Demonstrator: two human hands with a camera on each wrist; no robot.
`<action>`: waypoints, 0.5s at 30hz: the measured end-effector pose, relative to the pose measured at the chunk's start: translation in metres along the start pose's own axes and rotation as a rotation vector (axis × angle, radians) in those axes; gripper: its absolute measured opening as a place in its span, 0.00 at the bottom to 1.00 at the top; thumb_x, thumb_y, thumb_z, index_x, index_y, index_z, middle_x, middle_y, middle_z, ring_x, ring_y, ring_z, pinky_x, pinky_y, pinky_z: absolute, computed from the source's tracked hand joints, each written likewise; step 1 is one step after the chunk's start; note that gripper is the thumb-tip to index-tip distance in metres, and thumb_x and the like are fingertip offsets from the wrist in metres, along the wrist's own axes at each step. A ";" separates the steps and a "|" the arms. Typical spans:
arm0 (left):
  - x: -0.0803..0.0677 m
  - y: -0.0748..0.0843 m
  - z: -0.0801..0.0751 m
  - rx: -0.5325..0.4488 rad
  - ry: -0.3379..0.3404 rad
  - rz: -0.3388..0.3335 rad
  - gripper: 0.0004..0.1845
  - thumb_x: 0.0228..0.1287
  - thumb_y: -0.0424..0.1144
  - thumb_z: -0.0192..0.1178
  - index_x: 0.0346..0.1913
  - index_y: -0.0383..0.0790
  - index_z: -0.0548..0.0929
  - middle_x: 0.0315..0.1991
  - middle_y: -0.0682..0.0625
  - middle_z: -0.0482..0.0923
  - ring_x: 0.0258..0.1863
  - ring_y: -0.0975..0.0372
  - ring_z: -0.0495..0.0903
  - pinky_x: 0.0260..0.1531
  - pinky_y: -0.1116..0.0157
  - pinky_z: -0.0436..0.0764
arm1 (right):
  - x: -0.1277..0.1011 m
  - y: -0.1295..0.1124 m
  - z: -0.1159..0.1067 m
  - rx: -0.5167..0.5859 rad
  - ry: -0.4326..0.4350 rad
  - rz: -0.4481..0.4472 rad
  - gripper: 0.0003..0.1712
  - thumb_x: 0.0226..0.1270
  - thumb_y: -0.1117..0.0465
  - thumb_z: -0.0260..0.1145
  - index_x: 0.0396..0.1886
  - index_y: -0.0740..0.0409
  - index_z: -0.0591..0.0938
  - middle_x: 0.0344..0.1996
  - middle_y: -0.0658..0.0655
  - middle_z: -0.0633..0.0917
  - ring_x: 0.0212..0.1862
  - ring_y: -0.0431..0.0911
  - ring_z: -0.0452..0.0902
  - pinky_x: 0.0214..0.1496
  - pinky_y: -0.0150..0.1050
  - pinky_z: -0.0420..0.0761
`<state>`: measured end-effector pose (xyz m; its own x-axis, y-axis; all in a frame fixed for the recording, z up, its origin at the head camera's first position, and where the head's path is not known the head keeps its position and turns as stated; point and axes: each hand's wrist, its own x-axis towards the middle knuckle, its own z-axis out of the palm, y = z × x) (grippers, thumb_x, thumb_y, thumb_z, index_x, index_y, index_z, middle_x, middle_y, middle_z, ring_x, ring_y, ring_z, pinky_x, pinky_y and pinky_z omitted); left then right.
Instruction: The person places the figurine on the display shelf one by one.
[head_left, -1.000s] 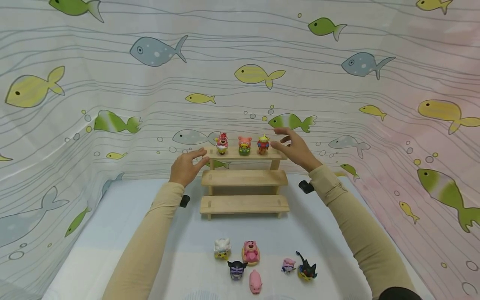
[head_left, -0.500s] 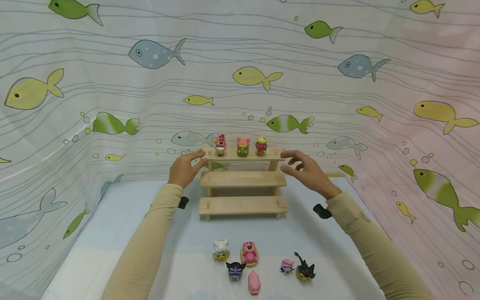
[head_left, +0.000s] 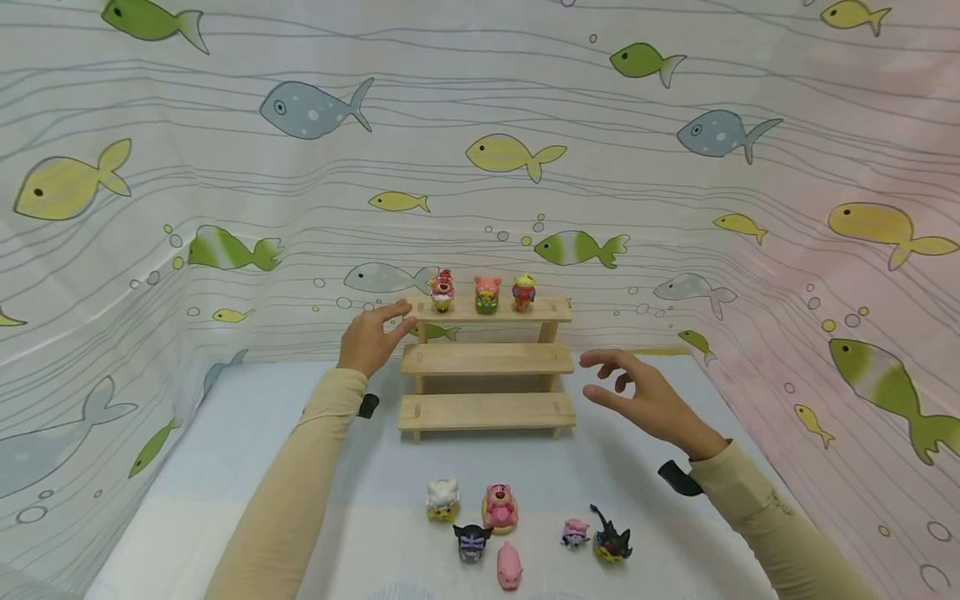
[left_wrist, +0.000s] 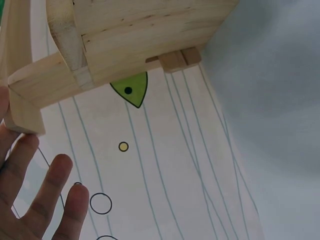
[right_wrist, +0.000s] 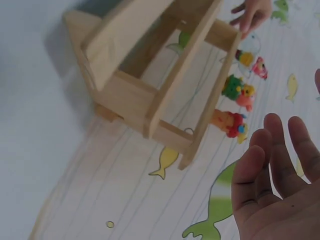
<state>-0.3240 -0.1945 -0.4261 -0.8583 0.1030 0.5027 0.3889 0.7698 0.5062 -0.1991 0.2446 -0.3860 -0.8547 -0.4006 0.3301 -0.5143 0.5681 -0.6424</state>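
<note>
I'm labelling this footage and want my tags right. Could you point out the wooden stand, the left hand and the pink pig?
Wooden stand (head_left: 487, 358): head view, bare top of the middle shelf.
Left hand (head_left: 369, 340): head view, back of the hand.
Pink pig (head_left: 509, 567): head view, middle of its body.

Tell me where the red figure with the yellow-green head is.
In the head view, the red figure stands on the top shelf of the wooden stand, right of the pink-hooded figure, rightmost of three.
</note>
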 end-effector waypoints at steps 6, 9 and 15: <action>0.000 -0.002 0.002 -0.005 0.003 0.003 0.24 0.71 0.53 0.64 0.63 0.45 0.84 0.65 0.53 0.78 0.61 0.48 0.80 0.45 0.48 0.83 | -0.035 0.002 0.012 -0.003 0.002 0.032 0.26 0.69 0.51 0.72 0.65 0.39 0.77 0.57 0.44 0.81 0.51 0.41 0.74 0.47 0.37 0.78; 0.000 -0.004 0.003 -0.002 0.008 0.003 0.24 0.71 0.53 0.64 0.63 0.46 0.84 0.65 0.53 0.78 0.61 0.48 0.80 0.48 0.47 0.83 | -0.050 0.003 0.016 0.002 0.010 0.041 0.26 0.69 0.51 0.72 0.65 0.37 0.77 0.57 0.41 0.81 0.51 0.40 0.74 0.46 0.36 0.78; -0.005 -0.005 0.005 -0.017 -0.018 0.019 0.25 0.74 0.52 0.61 0.67 0.44 0.80 0.69 0.51 0.74 0.66 0.48 0.75 0.63 0.45 0.74 | -0.076 0.004 0.018 -0.003 0.038 0.067 0.26 0.68 0.52 0.73 0.64 0.36 0.77 0.56 0.40 0.81 0.51 0.42 0.75 0.45 0.34 0.77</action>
<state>-0.3231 -0.1959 -0.4349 -0.8565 0.1283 0.4999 0.4104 0.7567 0.5089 -0.1354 0.2647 -0.4263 -0.8891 -0.3341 0.3129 -0.4564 0.5949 -0.6616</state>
